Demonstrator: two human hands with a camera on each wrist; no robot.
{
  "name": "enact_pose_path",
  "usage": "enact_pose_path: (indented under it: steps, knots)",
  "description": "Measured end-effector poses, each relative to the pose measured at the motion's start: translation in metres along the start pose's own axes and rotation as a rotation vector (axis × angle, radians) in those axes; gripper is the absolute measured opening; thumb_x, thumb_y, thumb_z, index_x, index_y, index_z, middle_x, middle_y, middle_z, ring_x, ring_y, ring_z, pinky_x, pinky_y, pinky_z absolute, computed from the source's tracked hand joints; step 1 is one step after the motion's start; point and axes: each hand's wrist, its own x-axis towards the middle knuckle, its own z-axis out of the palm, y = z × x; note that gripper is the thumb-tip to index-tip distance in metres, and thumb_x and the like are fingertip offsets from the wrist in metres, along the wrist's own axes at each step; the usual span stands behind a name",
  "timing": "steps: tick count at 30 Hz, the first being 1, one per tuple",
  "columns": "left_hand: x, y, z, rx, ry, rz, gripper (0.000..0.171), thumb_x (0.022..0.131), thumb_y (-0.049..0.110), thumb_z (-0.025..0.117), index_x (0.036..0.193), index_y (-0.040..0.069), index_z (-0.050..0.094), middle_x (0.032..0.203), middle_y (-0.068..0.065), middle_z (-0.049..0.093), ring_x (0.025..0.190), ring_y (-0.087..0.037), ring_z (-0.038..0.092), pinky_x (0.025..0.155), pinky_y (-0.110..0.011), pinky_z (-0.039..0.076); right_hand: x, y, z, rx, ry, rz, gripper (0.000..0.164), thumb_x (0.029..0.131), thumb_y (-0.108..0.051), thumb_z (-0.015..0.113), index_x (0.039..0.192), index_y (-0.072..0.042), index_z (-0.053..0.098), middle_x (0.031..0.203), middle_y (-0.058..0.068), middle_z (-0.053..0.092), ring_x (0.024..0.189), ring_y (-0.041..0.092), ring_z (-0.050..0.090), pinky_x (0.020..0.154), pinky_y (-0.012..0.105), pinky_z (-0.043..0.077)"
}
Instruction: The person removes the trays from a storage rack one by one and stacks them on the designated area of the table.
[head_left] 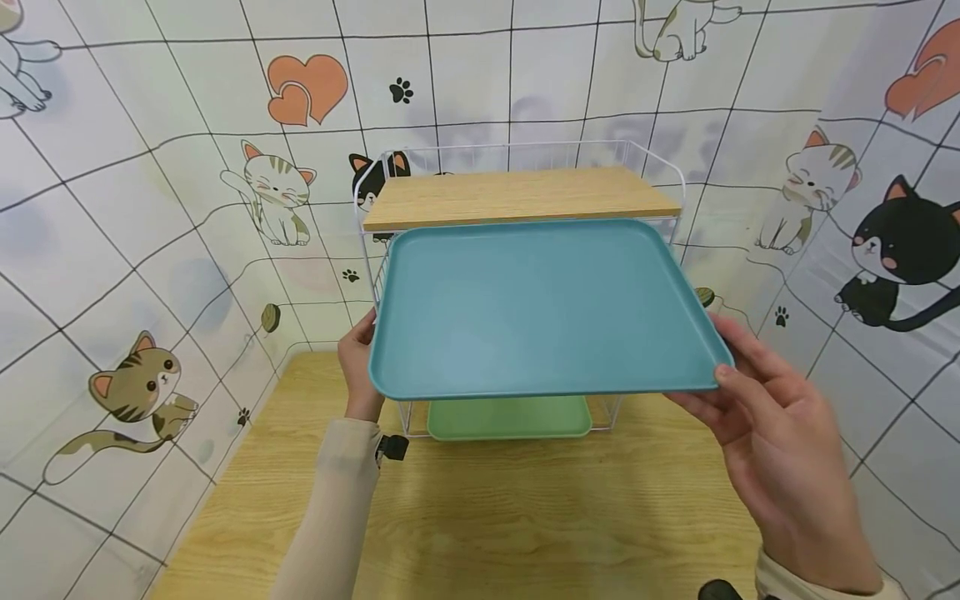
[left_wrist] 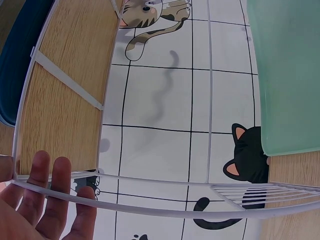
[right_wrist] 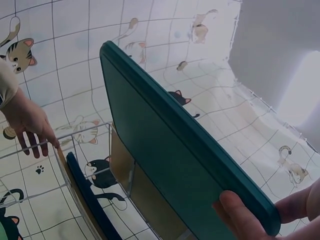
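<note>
My right hand [head_left: 787,433] holds a blue rectangular tray [head_left: 540,308] by its near right corner, thumb on top and fingers beneath. The tray hangs tilted in front of a white wire shelf rack [head_left: 682,187], covering its middle. My left hand [head_left: 358,367] is at the rack's left side, partly hidden behind the tray. In the left wrist view, the fingers [left_wrist: 61,180] of that hand lie about the frame at a shelf's end. A dark blue tray [right_wrist: 90,197] sits on the middle shelf. On the bottom tier lies a green tray [head_left: 510,418].
A light wooden board [head_left: 525,196] forms the rack's top shelf. The rack stands on a wood-grain table [head_left: 525,517] against white tiled walls [head_left: 465,83] with cartoon cats. A dark strap piece [head_left: 392,447] sits at my left wrist.
</note>
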Motion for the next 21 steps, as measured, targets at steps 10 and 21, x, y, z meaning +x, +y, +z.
enact_pose_path:
  steps: [10,21]
  knots:
    - [0.0,0.002,0.0,0.05,0.002,0.0,0.038,0.104,0.025,0.063,0.135,0.004,0.066,0.112,-0.019,0.073,0.076,-0.002,0.07,0.07,-0.019,0.057,-0.012,0.011,-0.011,0.065,0.009,0.005,0.054,0.102,0.019,0.038,0.151,-0.001,0.048,0.147,0.011,0.057,0.118,0.032,0.068,0.084,0.046,0.057]
    - [0.005,0.0,0.001,0.129,0.049,-0.007,0.036,0.1,0.033,0.068,0.126,0.007,0.074,0.086,0.001,0.074,0.066,0.001,0.067,0.062,-0.016,0.053,-0.029,0.029,-0.022,-0.011,0.02,0.029,0.054,0.105,0.013,0.042,0.156,-0.004,0.041,0.152,0.006,0.053,0.12,0.028,0.067,0.086,0.043,0.056]
